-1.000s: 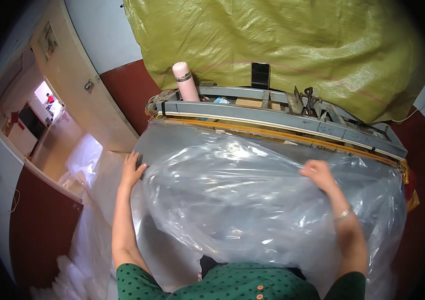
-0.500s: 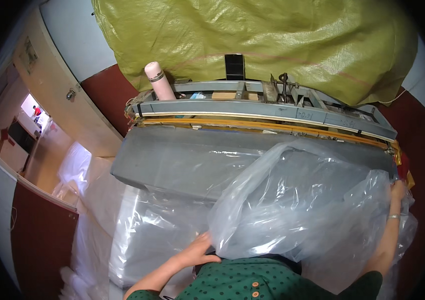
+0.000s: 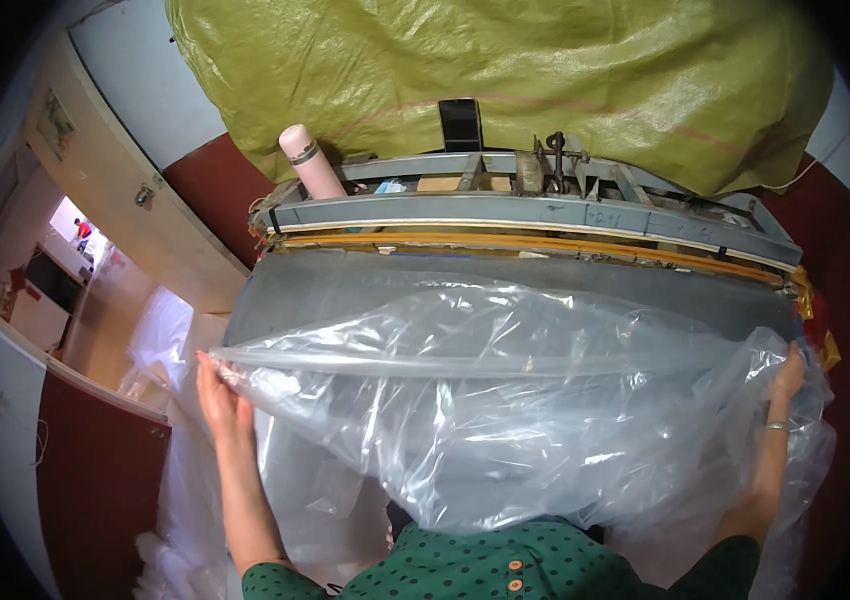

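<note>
A large clear plastic sheet (image 3: 505, 430) is stretched between my two hands, over the front of a grey flat work surface (image 3: 345, 285). My left hand (image 3: 225, 398) is closed on the sheet's left end, beside the surface's left edge. At the right end, my right hand (image 3: 789, 373) grips the sheet near the surface's right corner. A long fold runs across the sheet from the left hand. Loose film hangs in creases toward my body and past my right wrist.
A grey metal frame (image 3: 385, 212) with orange strips spans the back, holding a pink bottle (image 3: 312, 165). Yellow-green tarp (image 3: 505, 70) covers something behind. More plastic film (image 3: 177, 470) is heaped at the left, by an open door (image 3: 125, 170). A distant person (image 3: 82, 232) shows beyond the doorway.
My left hand has moved from near my waist out to the far left and forward, drawing the sheet's end with it. The right hand keeps its place at the right corner.
</note>
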